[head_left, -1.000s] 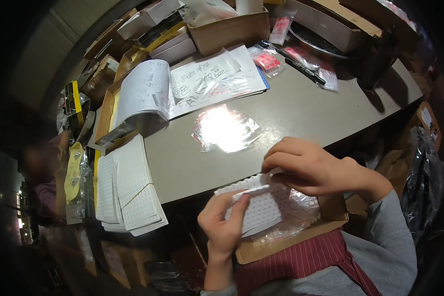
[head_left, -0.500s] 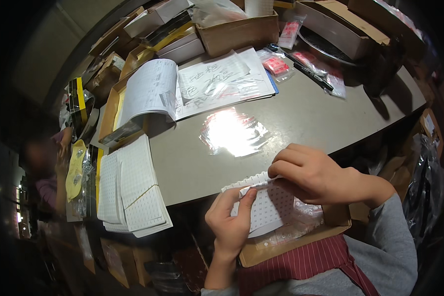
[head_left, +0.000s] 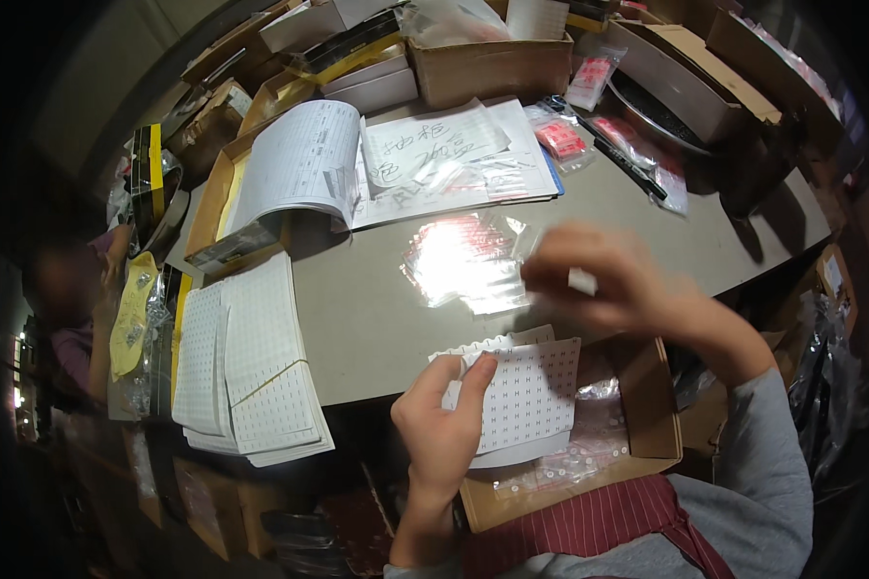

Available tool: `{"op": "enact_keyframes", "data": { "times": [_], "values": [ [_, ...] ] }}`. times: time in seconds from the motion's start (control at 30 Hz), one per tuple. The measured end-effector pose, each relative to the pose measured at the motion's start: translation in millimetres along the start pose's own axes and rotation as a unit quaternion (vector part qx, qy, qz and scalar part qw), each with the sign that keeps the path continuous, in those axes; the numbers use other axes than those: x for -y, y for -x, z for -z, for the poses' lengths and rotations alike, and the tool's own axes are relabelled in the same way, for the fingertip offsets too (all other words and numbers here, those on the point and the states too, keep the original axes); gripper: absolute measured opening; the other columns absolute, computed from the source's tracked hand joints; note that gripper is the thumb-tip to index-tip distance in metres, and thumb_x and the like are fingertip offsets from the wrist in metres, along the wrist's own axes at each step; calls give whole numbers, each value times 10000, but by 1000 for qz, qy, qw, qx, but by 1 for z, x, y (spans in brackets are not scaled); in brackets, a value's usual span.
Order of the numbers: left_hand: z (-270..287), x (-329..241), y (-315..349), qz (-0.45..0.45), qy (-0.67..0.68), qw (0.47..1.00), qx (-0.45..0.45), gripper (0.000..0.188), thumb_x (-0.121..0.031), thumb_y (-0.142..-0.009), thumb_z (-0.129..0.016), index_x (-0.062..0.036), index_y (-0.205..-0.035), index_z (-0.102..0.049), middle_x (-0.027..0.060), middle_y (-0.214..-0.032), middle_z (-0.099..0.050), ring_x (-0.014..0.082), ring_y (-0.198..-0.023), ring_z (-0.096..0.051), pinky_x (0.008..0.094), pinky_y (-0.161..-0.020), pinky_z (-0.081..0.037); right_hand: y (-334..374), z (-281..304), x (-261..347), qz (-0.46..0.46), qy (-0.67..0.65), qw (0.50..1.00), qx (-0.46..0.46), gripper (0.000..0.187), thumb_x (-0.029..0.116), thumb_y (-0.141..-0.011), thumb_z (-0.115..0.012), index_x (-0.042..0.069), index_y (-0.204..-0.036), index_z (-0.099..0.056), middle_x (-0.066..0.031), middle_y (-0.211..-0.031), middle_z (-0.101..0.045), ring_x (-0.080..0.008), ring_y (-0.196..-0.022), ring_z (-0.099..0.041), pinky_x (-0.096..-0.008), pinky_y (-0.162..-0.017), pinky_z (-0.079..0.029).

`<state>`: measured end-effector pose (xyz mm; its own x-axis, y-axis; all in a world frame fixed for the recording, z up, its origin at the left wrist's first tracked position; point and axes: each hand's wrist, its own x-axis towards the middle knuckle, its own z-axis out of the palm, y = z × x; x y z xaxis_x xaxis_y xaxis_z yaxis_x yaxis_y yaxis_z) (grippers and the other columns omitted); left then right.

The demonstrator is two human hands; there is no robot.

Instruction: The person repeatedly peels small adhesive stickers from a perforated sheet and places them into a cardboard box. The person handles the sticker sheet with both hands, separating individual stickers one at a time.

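My left hand (head_left: 444,410) pinches a small stack of white label sheets (head_left: 529,400) printed with rows of small marks, its thumb across their upper left corner. The sheets stand tilted above an open cardboard box (head_left: 652,396) at my lap. Inside the box lie clear plastic bags (head_left: 574,454) with small round white pieces. Over the table's front edge, my right hand (head_left: 599,275) is smeared by motion, so its grip does not show. Beside its fingertips lies a pile of clear zip bags (head_left: 463,261), bright with glare.
At the left, thick stacks of label sheets (head_left: 266,357) are bound with a rubber band. Behind are an open paper pad (head_left: 294,164), handwritten papers (head_left: 434,145), cardboard boxes (head_left: 492,69), red-and-clear packets (head_left: 562,140) and a black marker (head_left: 632,166). Another person's arm (head_left: 106,289) shows far left.
My right hand has left the label sheets and moved up toward the zip bags. The sheets' upper edge, formerly covered by it, now shows. My left hand keeps its hold.
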<state>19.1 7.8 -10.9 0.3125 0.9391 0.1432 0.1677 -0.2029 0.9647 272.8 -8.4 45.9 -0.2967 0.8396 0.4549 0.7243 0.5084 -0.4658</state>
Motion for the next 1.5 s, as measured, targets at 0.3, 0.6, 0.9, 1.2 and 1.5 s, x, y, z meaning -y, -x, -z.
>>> {"op": "enact_keyframes", "data": {
  "times": [0.3, 0.6, 0.9, 1.2, 1.5],
  "values": [
    [2, -8, -6, -10, -18, 1000, 11, 190, -80, -902, -775, 65, -837, -670, -3, -709, -625, 32, -720, -508, 223, -647, -450, -77, 21, -57, -108, 20, 965, 238, 161, 109, -881, -682, -18, -978, -660, -148, -865, -683, -278, -785, -654, -380, -752, -528],
    [2, -9, -6, -30, -14, 999, 11, 151, -60, -902, -765, 69, -871, -693, 23, -699, -645, 37, -711, -539, 230, -647, -468, -62, 30, -58, -193, 247, 919, 241, 348, 344, -855, -789, 11, -894, -698, -196, -821, -691, -377, -816, -684, -478, -738, -511],
    [3, -2, -7, -38, -14, 999, 14, 204, -158, -902, -804, 29, -898, -723, 143, -729, -691, 151, -630, -625, 291, -611, -497, -52, 15, -14, -143, -65, 958, 240, 180, 114, -915, -706, -10, -999, -607, -133, -832, -638, -241, -748, -617, -372, -696, -509],
    [2, -3, -4, -13, 43, 999, 23, 172, -89, -924, -755, 79, -950, -729, 48, -770, -681, 77, -716, -580, 245, -649, -469, -9, -17, -13, -62, 255, 962, 78, 227, 196, -880, -677, 12, -965, -576, -165, -950, -654, -352, -974, -637, -451, -840, -537],
    [0, -2, 2, 21, 68, 997, 43, 200, -108, -932, -768, 82, -988, -732, 48, -749, -671, 64, -697, -547, 244, -625, -455, 12, 24, 21, -88, 66, 987, 114, 412, 42, -731, -766, 27, -1107, -599, -151, -1092, -653, -368, -1075, -628, -437, -919, -530]
  ]
}}
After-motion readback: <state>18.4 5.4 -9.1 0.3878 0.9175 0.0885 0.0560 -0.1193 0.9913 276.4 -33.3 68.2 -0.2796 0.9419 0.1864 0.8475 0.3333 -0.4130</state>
